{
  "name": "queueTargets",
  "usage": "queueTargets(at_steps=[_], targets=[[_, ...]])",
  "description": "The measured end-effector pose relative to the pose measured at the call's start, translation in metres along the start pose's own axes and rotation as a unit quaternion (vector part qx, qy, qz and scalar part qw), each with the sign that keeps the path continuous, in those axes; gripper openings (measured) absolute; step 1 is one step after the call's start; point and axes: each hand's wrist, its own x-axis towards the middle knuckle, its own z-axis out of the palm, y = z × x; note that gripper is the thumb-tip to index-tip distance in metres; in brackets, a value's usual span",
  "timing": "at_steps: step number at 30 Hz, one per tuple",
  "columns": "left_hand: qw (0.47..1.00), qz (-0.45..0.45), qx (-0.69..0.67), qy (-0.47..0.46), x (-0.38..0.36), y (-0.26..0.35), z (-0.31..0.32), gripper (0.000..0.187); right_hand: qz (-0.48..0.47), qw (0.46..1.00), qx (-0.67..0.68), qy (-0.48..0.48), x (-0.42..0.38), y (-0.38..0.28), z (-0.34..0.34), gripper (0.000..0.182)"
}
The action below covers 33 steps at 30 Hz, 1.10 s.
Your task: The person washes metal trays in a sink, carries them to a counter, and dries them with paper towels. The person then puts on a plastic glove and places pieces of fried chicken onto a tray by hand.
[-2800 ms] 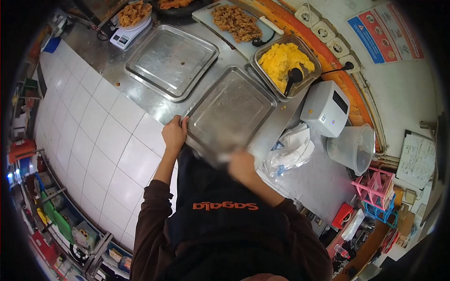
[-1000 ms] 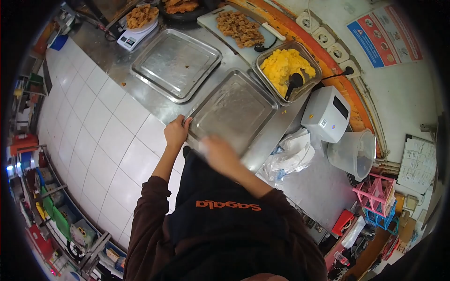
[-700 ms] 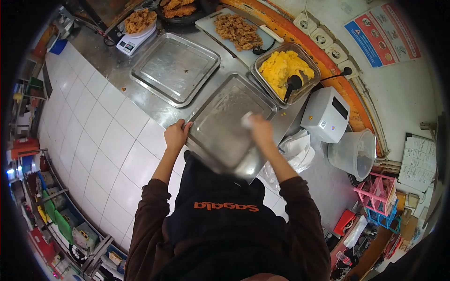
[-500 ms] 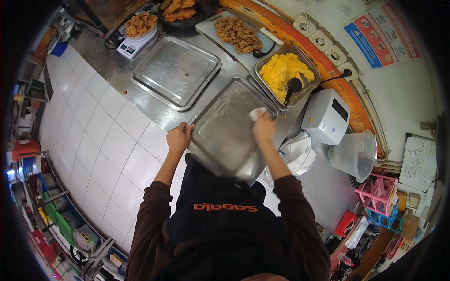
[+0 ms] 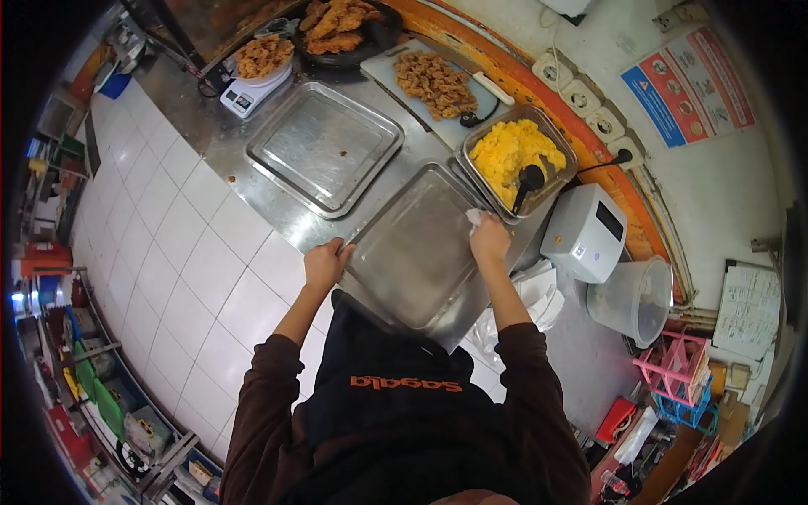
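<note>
A rectangular metal tray (image 5: 414, 252) lies in front of me at the near edge of the steel counter. On its left edge, my left hand (image 5: 326, 264) is closed, with the thumb over the rim. My right hand (image 5: 491, 240) is closed around a crumpled white tissue (image 5: 475, 218) at the tray's right side. Just beyond that hand stands a clear container (image 5: 568, 172) of yellow food, with a black spoon (image 5: 529, 180) in it. A second metal tray (image 5: 324, 147) lies farther back on the left.
Fried pieces sit on a white scale (image 5: 244, 97) and a black plate (image 5: 387, 38). Chopped pieces lie on a white cutting board (image 5: 383, 71). On the right are a grey-white device (image 5: 581, 223), a clear bucket (image 5: 631, 299) and plastic bags (image 5: 539, 299).
My right hand has moved right with the tissue, from over the tray's surface to its right edge. My left hand keeps its hold on the left edge. The view has shifted slightly.
</note>
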Motion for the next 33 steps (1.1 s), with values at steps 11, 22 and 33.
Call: queueTargets(at_steps=[11,22,33], targets=[[0.999,-0.011,0.03,0.005,-0.003,-0.013,0.015,0.034,-0.157,0.986,0.04,-0.029,0.004,-0.117,0.038,0.022],[0.999,-0.031,0.015,0.022,-0.007,-0.018,0.024,0.034,-0.262,0.953,0.119,-0.091,-0.087,-0.035,0.014,0.038],[0.995,-0.076,-0.012,0.062,-0.01,-0.006,0.024,0.034,-0.227,0.947,0.211,-0.089,-0.108,-0.16,0.061,0.027]])
